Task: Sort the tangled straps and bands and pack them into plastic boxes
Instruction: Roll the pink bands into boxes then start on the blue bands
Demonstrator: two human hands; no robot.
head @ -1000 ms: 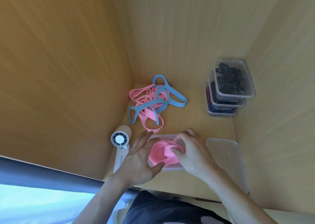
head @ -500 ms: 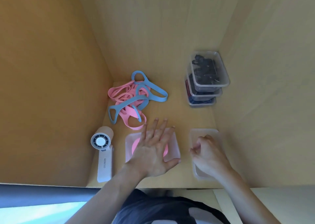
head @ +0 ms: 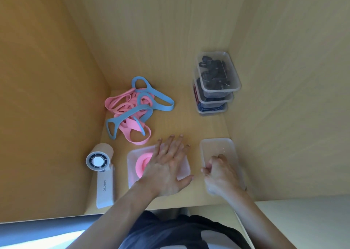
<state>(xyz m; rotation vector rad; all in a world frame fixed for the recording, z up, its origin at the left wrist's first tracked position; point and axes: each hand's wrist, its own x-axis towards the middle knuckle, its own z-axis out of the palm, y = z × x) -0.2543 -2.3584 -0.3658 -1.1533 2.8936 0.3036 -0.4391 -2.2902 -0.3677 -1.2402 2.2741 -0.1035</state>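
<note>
A coiled pink band [head: 143, 163] lies in an open clear plastic box [head: 131, 175] near the front edge. My left hand [head: 166, 169] presses flat on the band and box with fingers spread. To the right lies the box's clear lid [head: 217, 146]; my right hand [head: 221, 175] rests on it, fingers curled at its left edge. A tangle of pink and blue straps [head: 132, 112] sits in the back left corner.
Three stacked clear boxes [head: 217, 89] holding dark straps stand at the back right against the wall. A white handheld fan [head: 103, 175] lies left of the open box. Wooden walls close in the left, back and right sides.
My right hand left the pink band and moved right onto the lid. My left hand flattened over the band in the box.
</note>
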